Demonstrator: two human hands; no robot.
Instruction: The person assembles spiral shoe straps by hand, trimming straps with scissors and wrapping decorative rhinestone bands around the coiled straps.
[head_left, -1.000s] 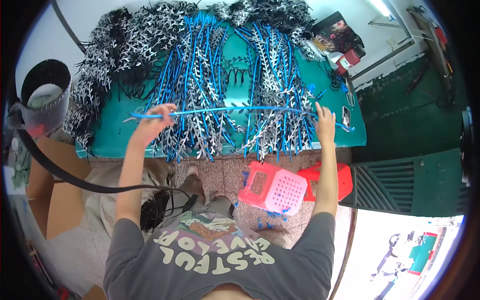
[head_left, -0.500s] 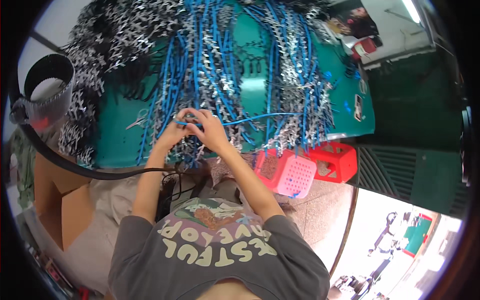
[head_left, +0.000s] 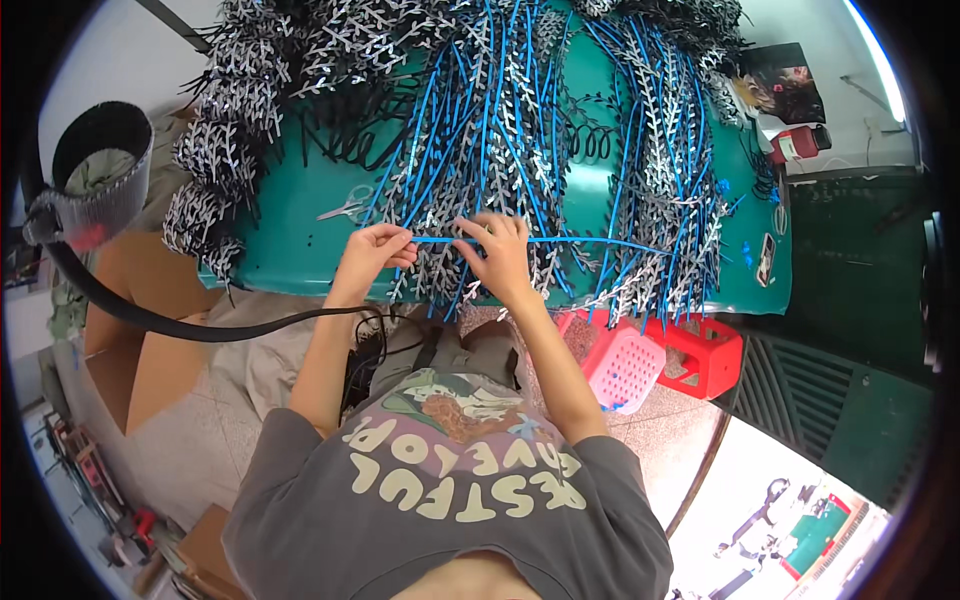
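A thin blue strip (head_left: pixel 575 239) runs crosswise over the bundles, from my hands out to the right. My left hand (head_left: pixel 372 260) pinches its left end between thumb and fingers. A short way to the right, my right hand (head_left: pixel 504 262) curls round the same strip, its thumb and forefinger on either side of it. Under the hands lie silver and black leafy garlands (head_left: pixel 440 205) mixed with long blue strips. A second such bundle (head_left: pixel 660 170) spreads to the right. Scissors (head_left: pixel 346 208) rest on the green table (head_left: pixel 285 240), left of the garlands.
Dark leafy garlands (head_left: pixel 232 90) heap along the table's left and far sides. A black cup-shaped holder (head_left: pixel 100 195) and a thick black hose (head_left: pixel 190 328) stand at left. Pink (head_left: pixel 625 368) and red (head_left: pixel 712 360) plastic stools sit below the right edge; a cardboard box (head_left: pixel 150 350) is at left.
My hands have moved apart along the blue strip, which now lies straight between them. Earlier they were close together with the strip bent at the fingers. The whole view has shifted.
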